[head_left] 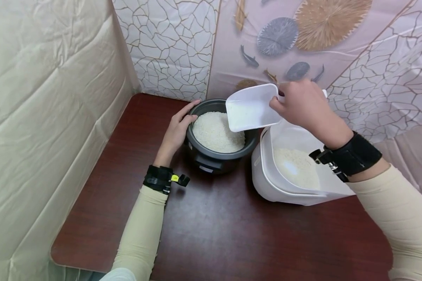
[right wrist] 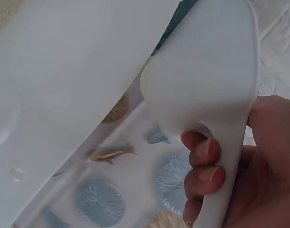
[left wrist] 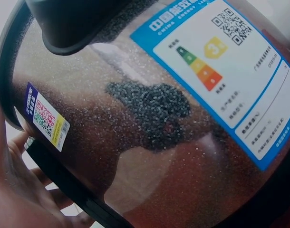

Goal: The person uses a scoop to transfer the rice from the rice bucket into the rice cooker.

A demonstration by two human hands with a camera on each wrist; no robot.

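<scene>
Over the right side of the dark rice cooker (head_left: 225, 166), the white scoop (head_left: 253, 109) is held tilted above rice (head_left: 214, 134), its handle wrapped by the curled fingers of the right hand (head_left: 304, 103), raised over the white container (head_left: 265, 179); the cooker's left rim is touched by the left hand (head_left: 176, 130), fingers extended.

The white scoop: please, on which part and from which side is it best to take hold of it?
Probably by the handle, coming from the person's right, where the right hand holds it. The handle is slim enough to curl round and extends rightward, while the scoop's broad pan reaches left over the rice pot; this keeps the hand off the pan.
</scene>
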